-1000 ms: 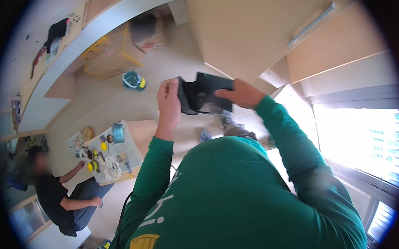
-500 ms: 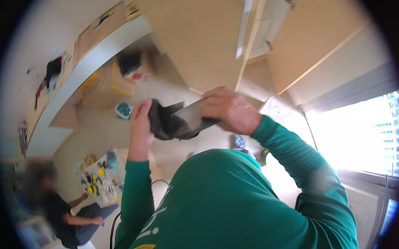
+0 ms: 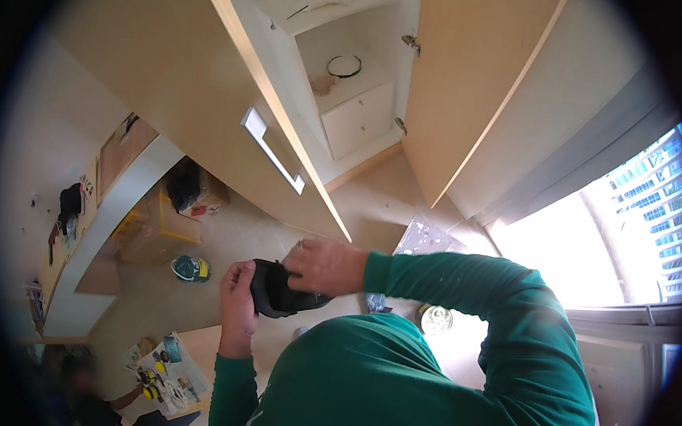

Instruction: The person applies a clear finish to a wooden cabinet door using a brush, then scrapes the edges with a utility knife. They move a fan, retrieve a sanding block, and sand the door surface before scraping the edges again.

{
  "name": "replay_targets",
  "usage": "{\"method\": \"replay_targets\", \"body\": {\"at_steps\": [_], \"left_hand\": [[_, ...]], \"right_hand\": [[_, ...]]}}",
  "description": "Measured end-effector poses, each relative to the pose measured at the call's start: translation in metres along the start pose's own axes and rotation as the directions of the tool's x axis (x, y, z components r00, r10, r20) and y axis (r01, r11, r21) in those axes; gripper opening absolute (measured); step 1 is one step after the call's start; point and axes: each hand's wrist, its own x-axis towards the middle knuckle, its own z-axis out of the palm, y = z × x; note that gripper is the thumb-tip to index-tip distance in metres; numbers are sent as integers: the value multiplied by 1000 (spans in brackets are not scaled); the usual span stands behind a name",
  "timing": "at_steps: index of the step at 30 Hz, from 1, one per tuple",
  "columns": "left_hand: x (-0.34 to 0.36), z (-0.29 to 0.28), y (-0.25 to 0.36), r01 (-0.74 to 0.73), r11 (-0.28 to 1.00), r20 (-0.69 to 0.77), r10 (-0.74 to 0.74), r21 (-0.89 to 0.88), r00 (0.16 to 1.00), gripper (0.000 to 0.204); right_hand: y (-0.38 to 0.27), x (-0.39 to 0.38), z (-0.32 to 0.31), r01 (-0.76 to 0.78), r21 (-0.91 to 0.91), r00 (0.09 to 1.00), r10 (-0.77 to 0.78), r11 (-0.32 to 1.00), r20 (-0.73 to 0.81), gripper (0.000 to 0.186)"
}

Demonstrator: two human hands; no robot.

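Note:
A soft black pouch (image 3: 274, 290) with a gaping mouth is held up in front of my body. My left hand (image 3: 239, 295) grips its left side, thumb and fingers closed on the fabric. Over the mouth is my right hand (image 3: 327, 268), palm down and slightly blurred. Its fingers are curled, with the tips partly hidden at the pouch's rim; what they hold, if anything, I cannot make out.
Ahead, a wooden cabinet door (image 3: 232, 63) with a metal handle stands open, as does another door (image 3: 478, 70) at right. A green-and-yellow container (image 3: 190, 269) and a cardboard box (image 3: 160, 232) are on the floor. A co-worker (image 3: 94, 394) sits lower left, beside a table (image 3: 201, 339) with tools.
A flat grey piece in my right hand over the pouch is no longer visible. Both hands and the pouch appear lower. The view has shifted, showing more of the cabinet's inside.

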Motion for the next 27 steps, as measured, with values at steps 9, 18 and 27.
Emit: {"method": "replay_targets", "body": {"at_steps": [9,18,27], "left_hand": [[-7,21,-25,96,995,-14,-96,-26,995,15],[-9,18,-9,72,997,-82,-72,1,994,16],[-1,-7,-14,68,995,-6,-69,-67,998,17]], "right_hand": [[-5,-12,10,49,235,999,-43,971,-29,13],[1,-3,38,35,284,999,-24,958,-42,21],[-10,16,46,68,294,997,-78,953,21,34]]}}
